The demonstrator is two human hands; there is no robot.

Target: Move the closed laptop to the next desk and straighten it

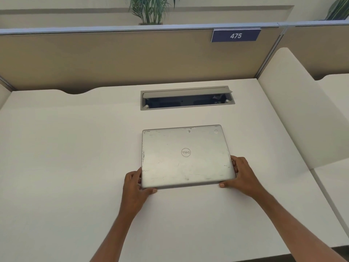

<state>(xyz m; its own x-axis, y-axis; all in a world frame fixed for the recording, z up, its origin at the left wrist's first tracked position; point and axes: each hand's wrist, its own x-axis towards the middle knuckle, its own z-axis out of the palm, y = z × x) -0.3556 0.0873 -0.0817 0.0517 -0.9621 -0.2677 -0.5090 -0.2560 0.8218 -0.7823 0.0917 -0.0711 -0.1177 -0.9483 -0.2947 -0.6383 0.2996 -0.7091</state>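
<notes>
A closed silver laptop (186, 156) with a scratched lid lies flat in the middle of a white desk (75, 157), its edges roughly square to the desk's back edge. My left hand (135, 184) grips its near left corner, thumb along the front edge. My right hand (242, 173) grips its near right corner the same way. Both hands touch the laptop.
An open cable tray (187, 99) is set into the desk behind the laptop. A tan partition (113, 59) with a blue sign reading 475 (236, 35) closes off the back. A white side divider (294, 110) stands on the right, with another desk (336, 120) beyond it.
</notes>
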